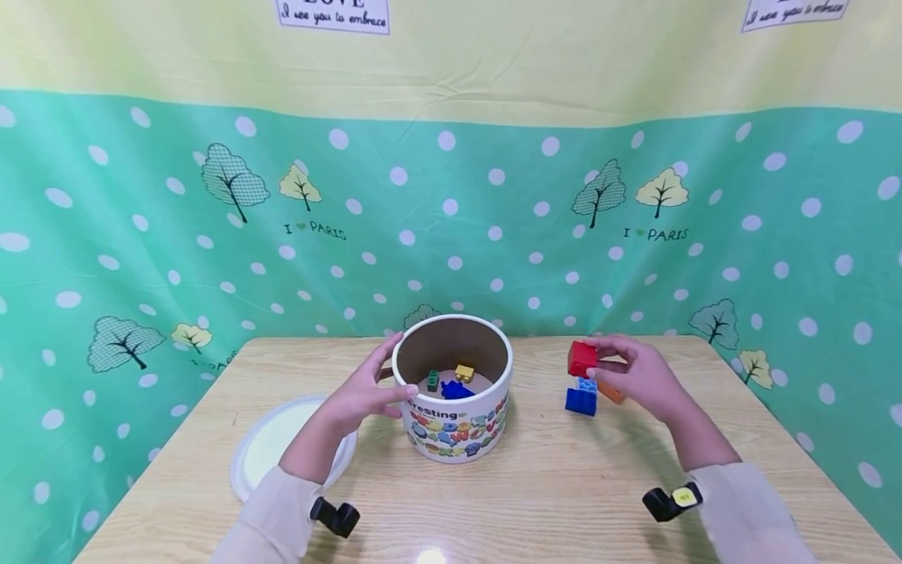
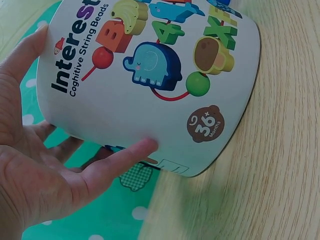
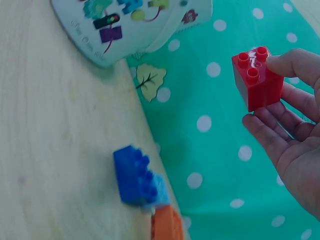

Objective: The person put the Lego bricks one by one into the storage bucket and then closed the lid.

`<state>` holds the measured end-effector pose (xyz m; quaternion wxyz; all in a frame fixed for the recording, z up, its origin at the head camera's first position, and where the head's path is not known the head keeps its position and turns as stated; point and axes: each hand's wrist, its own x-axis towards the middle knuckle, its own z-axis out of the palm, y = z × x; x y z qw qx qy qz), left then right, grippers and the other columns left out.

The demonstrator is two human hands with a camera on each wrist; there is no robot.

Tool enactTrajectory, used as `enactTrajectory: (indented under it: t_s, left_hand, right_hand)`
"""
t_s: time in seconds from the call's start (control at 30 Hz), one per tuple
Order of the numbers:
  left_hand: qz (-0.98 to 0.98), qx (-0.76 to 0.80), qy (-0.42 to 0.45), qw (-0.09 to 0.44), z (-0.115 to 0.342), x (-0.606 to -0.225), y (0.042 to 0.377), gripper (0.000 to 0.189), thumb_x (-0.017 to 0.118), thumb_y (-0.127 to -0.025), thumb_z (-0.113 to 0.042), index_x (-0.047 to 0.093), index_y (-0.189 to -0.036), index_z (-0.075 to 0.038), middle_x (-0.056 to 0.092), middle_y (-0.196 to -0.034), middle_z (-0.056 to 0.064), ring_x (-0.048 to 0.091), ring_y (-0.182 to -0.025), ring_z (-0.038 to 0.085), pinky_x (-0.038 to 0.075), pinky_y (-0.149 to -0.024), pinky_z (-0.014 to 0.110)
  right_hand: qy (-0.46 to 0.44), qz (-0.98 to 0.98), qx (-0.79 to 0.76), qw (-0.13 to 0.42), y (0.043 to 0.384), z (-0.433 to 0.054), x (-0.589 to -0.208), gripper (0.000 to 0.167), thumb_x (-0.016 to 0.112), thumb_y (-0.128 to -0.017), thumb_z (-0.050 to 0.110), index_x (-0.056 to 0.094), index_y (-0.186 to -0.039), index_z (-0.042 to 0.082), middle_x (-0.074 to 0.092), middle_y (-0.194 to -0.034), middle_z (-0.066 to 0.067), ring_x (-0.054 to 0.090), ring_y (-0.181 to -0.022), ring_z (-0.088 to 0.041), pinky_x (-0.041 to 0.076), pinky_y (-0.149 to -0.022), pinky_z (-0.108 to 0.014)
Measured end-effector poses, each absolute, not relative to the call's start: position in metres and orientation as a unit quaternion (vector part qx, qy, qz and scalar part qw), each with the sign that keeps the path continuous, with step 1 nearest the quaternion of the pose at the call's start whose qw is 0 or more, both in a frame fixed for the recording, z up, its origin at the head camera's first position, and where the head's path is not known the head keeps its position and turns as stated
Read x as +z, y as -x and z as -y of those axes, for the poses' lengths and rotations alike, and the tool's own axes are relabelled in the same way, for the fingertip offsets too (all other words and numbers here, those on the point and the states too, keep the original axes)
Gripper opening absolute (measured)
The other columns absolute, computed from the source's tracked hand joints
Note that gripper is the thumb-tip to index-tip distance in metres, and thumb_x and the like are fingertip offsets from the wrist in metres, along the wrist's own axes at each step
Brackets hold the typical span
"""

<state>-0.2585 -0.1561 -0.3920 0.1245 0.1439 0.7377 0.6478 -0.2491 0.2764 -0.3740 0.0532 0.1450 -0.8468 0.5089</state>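
Observation:
A round white tub (image 1: 451,427) with printed letters and toy pictures stands upright on the table. My left hand (image 1: 362,392) holds its left side, thumb at the rim and fingers spread round the wall. Inside lie a green brick (image 1: 433,381), a yellow brick (image 1: 464,373) and a dark blue piece (image 1: 456,390). My right hand (image 1: 637,376) pinches a red studded toy brick (image 3: 257,80) between thumb and fingers, lifted above the table. Under it sit a blue brick (image 3: 131,176), a light blue brick (image 3: 159,190) and an orange brick (image 3: 167,225), close together.
Left of the tub, a round white lid (image 1: 271,439) lies flat, partly covered by my left forearm. The wooden table (image 1: 493,509) ends at a green and yellow curtain (image 1: 451,235) with white dots, which hangs behind and along the sides.

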Motion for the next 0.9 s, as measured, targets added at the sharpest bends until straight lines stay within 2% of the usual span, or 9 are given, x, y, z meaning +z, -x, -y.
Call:
enactTrajectory:
  t_s: [0.3, 0.47, 0.67, 0.9]
  left_hand:
    - [-0.738, 0.648, -0.143, 0.125, 0.157, -0.392, 0.257, 0.098, 0.077, -0.084, -0.021, 0.013, -0.157, -0.028, 0.006, -0.162, 0.011, 0.016, -0.142, 0.047, 0.055, -0.080, 0.055]
    - [-0.738, 0.647, -0.148, 0.126, 0.156, -0.392, 0.259, 0.098, 0.078, -0.084, -0.023, 0.013, -0.157, -0.028, 0.005, -0.162, 0.010, 0.015, -0.142, 0.046, 0.055, -0.080, 0.055]
    - [-0.737, 0.647, -0.149, 0.126, 0.156, -0.392, 0.260, 0.099, 0.078, -0.083, -0.023, 0.013, -0.157, -0.028, 0.005, -0.162, 0.009, 0.015, -0.143, 0.046, 0.056, -0.079, 0.053]
    - [-0.740, 0.643, -0.150, 0.126, 0.155, -0.391, 0.260, 0.097, 0.076, -0.085, -0.021, 0.012, -0.157, -0.027, 0.005, -0.162, 0.008, 0.016, -0.142, 0.046, 0.056, -0.079, 0.053]
  right_hand:
    - [-0.186, 0.827, 0.529, 0.046, 0.265, -0.248, -0.351, 0.049, 0.076, -0.086, 0.013, 0.059, -0.131, 0.005, 0.056, -0.127, -0.016, 0.058, -0.111, -0.037, 0.057, -0.081, -0.031]
    - [-0.185, 0.837, 0.513, 0.037, 0.270, -0.230, -0.336, 0.049, 0.077, -0.085, 0.018, 0.061, -0.131, 0.011, 0.058, -0.123, -0.012, 0.060, -0.109, -0.032, 0.057, -0.083, -0.035]
    - [-0.194, 0.843, 0.501, 0.023, 0.281, -0.209, -0.323, 0.049, 0.077, -0.086, 0.020, 0.061, -0.132, 0.014, 0.058, -0.124, -0.011, 0.057, -0.112, -0.031, 0.057, -0.083, -0.038]
    - [-0.211, 0.842, 0.497, 0.003, 0.295, -0.188, -0.316, 0.046, 0.080, -0.082, 0.015, 0.066, -0.126, 0.014, 0.061, -0.119, -0.010, 0.059, -0.109, -0.032, 0.058, -0.081, -0.038]
